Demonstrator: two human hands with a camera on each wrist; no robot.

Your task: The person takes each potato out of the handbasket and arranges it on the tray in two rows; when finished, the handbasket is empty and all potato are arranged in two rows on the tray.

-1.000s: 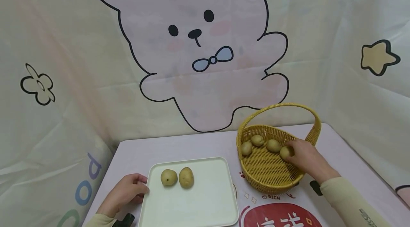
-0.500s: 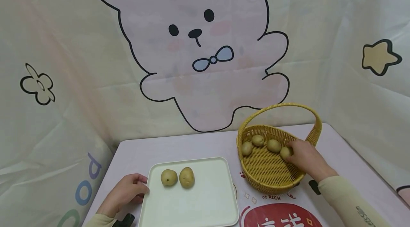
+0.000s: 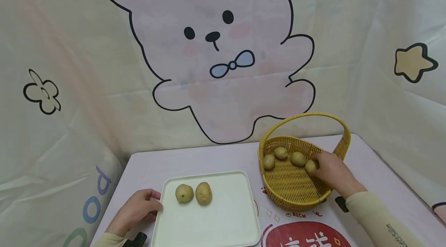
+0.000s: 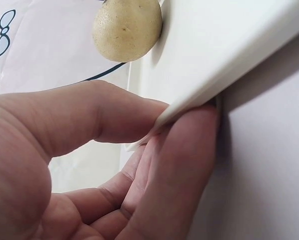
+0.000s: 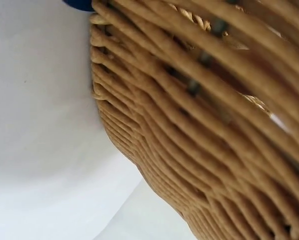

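Note:
My left hand (image 3: 134, 210) pinches the left edge of a white tray (image 3: 209, 223); in the left wrist view the thumb and a finger lie on either side of its rim (image 4: 209, 90). Two potatoes, a round one (image 3: 184, 193) and a longer one (image 3: 203, 193), lie side by side on the tray's far part. Reaching over the right rim of a yellow wicker basket (image 3: 292, 185), my right hand (image 3: 332, 171) holds a potato (image 3: 311, 166) inside it. The right wrist view shows mostly basket weave (image 5: 189, 115), and the hand is hidden there.
Three more potatoes sit along the basket's back, at its left (image 3: 268, 161), behind (image 3: 280, 153) and middle (image 3: 298, 158). The tall basket handle (image 3: 306, 114) arches over it. A white tablecloth (image 3: 156, 165) with a red print (image 3: 306, 235) covers the table. Printed cloth (image 3: 216, 96) hangs behind.
Both hands stay nearly where they were. The right forearm has shifted very slightly left; the potatoes, tray and basket keep their places.

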